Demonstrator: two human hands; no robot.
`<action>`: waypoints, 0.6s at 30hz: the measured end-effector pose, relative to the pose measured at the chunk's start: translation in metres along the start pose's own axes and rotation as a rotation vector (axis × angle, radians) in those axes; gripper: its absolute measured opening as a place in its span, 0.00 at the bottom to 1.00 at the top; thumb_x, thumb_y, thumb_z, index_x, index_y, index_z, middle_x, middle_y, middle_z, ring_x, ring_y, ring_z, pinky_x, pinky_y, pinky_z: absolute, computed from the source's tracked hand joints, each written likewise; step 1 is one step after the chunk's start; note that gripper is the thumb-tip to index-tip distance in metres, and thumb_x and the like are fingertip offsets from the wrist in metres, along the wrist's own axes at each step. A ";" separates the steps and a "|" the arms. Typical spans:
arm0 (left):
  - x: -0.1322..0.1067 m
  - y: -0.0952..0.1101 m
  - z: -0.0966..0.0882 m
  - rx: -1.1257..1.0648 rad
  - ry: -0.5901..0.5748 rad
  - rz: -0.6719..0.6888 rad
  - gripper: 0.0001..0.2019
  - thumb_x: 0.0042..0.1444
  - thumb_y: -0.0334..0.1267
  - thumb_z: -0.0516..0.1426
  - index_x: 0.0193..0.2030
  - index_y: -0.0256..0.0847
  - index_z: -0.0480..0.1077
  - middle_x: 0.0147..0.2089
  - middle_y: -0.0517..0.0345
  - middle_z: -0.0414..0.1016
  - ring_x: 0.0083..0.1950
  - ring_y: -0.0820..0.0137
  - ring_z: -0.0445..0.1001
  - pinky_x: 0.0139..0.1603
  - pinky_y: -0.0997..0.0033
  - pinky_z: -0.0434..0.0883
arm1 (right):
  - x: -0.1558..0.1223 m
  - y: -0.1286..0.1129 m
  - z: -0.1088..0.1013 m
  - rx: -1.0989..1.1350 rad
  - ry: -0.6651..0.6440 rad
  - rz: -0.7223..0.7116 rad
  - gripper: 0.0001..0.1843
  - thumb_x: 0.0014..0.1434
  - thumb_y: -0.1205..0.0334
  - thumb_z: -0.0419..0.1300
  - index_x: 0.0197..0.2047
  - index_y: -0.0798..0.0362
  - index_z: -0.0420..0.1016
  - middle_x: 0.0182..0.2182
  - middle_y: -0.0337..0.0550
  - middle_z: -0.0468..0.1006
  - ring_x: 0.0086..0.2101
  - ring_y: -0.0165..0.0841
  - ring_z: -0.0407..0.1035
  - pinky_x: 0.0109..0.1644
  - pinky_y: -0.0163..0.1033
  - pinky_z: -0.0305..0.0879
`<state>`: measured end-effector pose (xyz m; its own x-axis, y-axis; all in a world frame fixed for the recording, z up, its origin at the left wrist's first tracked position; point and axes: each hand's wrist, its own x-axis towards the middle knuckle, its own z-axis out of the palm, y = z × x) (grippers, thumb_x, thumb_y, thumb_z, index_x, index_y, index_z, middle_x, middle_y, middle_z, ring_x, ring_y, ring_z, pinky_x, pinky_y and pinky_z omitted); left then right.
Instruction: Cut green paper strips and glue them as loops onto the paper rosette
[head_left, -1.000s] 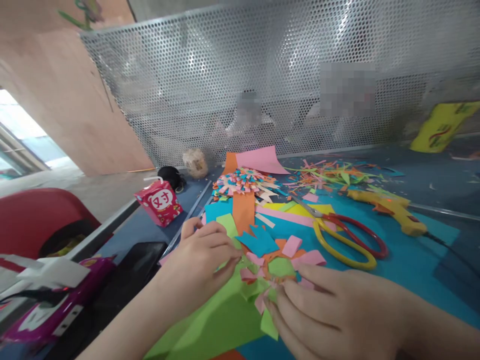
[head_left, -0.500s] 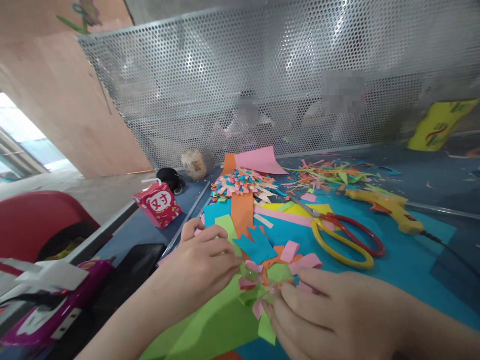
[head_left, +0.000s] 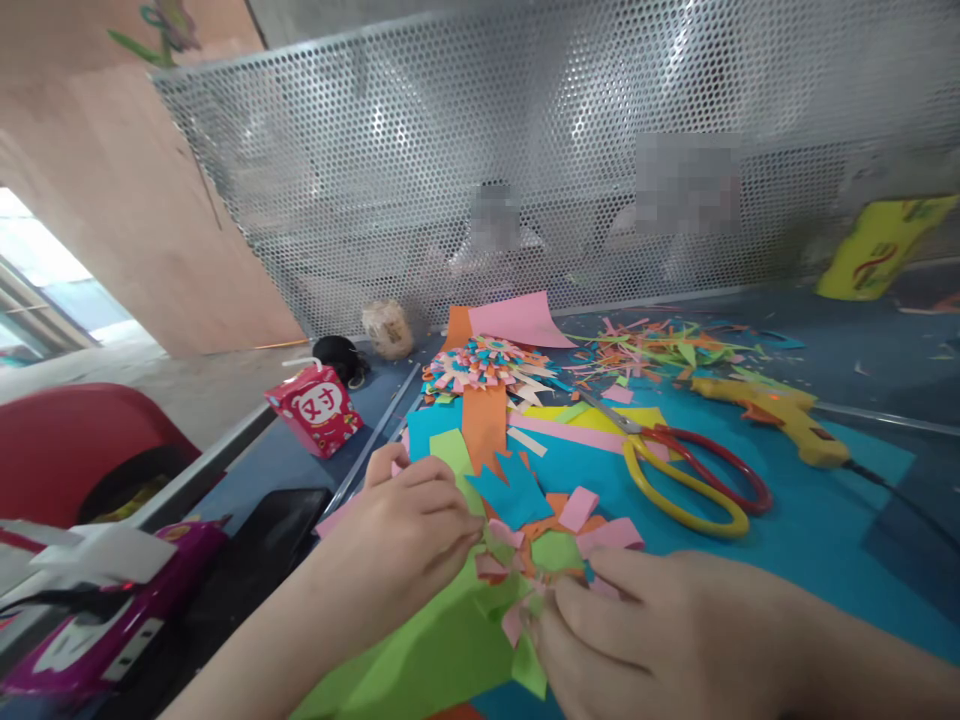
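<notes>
Paper flower [head_left: 556, 552] toward near edge of worktop [head_left: 877, 345]. Left grip [head_left: 480, 528] appears to pinch a green strip [head_left: 498, 546]; right grip [head_left: 551, 595] pinches the flower's lower side. I'd brace right, press left lightly, avoiding creases.

Passable over flat blue paper [head_left: 814, 545] right of scissors [head_left: 694, 505]; blocked between the hands [head_left: 412, 525] [head_left: 660, 630] by the paper flower [head_left: 556, 550], farther right by glue gun [head_left: 791, 418], at back by perforated screen [head_left: 480, 130].

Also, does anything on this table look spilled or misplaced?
Mainly the loose heap of thin multicoloured paper scraps looks untidy: beyond the red-and-yellow-handled metal scissors, small bits stray across the dark blue table.
</notes>
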<state>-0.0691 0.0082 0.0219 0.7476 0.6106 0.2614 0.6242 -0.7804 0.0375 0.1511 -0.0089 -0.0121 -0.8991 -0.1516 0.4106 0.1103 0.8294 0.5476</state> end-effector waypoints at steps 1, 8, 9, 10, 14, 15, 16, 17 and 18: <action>0.000 0.000 0.000 0.004 0.007 -0.012 0.09 0.55 0.33 0.51 0.29 0.43 0.72 0.28 0.62 0.73 0.34 0.72 0.66 0.38 0.67 0.57 | 0.000 0.000 0.000 -0.004 -0.007 -0.001 0.17 0.56 0.71 0.45 0.40 0.55 0.74 0.39 0.42 0.75 0.35 0.34 0.68 0.24 0.38 0.66; -0.001 0.000 0.002 -0.013 0.021 -0.093 0.09 0.55 0.36 0.52 0.29 0.46 0.73 0.28 0.65 0.74 0.34 0.72 0.67 0.41 0.64 0.53 | 0.001 0.000 0.000 -0.001 -0.022 -0.002 0.18 0.54 0.72 0.44 0.40 0.56 0.73 0.36 0.42 0.75 0.33 0.33 0.67 0.25 0.38 0.66; -0.001 0.000 0.002 -0.014 0.022 -0.099 0.09 0.55 0.36 0.52 0.29 0.46 0.73 0.28 0.65 0.74 0.34 0.72 0.67 0.41 0.64 0.53 | 0.001 0.000 0.000 0.000 -0.020 0.002 0.18 0.54 0.72 0.44 0.40 0.56 0.73 0.36 0.42 0.75 0.32 0.33 0.67 0.25 0.38 0.66; -0.001 0.000 0.002 -0.013 0.023 -0.103 0.09 0.55 0.36 0.52 0.29 0.46 0.73 0.27 0.65 0.74 0.34 0.72 0.67 0.41 0.64 0.54 | 0.001 0.000 0.000 -0.001 -0.020 0.001 0.18 0.54 0.72 0.44 0.40 0.56 0.73 0.37 0.42 0.75 0.32 0.33 0.67 0.26 0.39 0.66; -0.001 0.000 0.002 -0.008 0.031 -0.105 0.10 0.56 0.37 0.51 0.28 0.45 0.73 0.27 0.64 0.73 0.33 0.73 0.67 0.41 0.65 0.55 | 0.002 0.001 0.000 -0.015 -0.017 0.004 0.16 0.54 0.72 0.46 0.39 0.56 0.73 0.37 0.42 0.75 0.32 0.32 0.67 0.25 0.38 0.65; -0.001 0.000 0.002 -0.008 0.033 -0.107 0.10 0.55 0.37 0.52 0.28 0.46 0.73 0.27 0.65 0.74 0.33 0.73 0.67 0.41 0.65 0.55 | 0.002 0.001 0.000 -0.014 -0.012 0.004 0.16 0.54 0.72 0.47 0.39 0.56 0.73 0.37 0.41 0.75 0.32 0.32 0.67 0.25 0.38 0.65; -0.001 0.000 0.002 -0.008 0.036 -0.112 0.09 0.55 0.36 0.52 0.28 0.46 0.73 0.27 0.65 0.74 0.34 0.73 0.67 0.41 0.65 0.55 | 0.001 0.001 0.000 -0.013 -0.006 0.002 0.16 0.54 0.72 0.47 0.39 0.56 0.74 0.37 0.41 0.75 0.32 0.32 0.67 0.25 0.38 0.65; -0.001 0.000 0.002 -0.010 0.040 -0.114 0.09 0.54 0.36 0.52 0.29 0.46 0.73 0.28 0.65 0.74 0.34 0.72 0.68 0.42 0.65 0.56 | 0.001 0.001 0.000 -0.011 -0.004 0.002 0.16 0.54 0.72 0.47 0.39 0.56 0.74 0.37 0.41 0.75 0.32 0.32 0.67 0.25 0.38 0.65; -0.001 -0.001 0.002 -0.013 0.048 -0.119 0.08 0.54 0.35 0.53 0.29 0.47 0.73 0.28 0.66 0.74 0.35 0.72 0.68 0.42 0.66 0.56 | 0.001 0.001 -0.001 -0.007 -0.004 0.003 0.16 0.54 0.72 0.47 0.39 0.56 0.74 0.37 0.41 0.75 0.33 0.32 0.67 0.25 0.38 0.65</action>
<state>-0.0700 0.0085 0.0193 0.6567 0.6917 0.3006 0.7043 -0.7050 0.0836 0.1504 -0.0089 -0.0107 -0.9003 -0.1472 0.4096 0.1159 0.8260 0.5516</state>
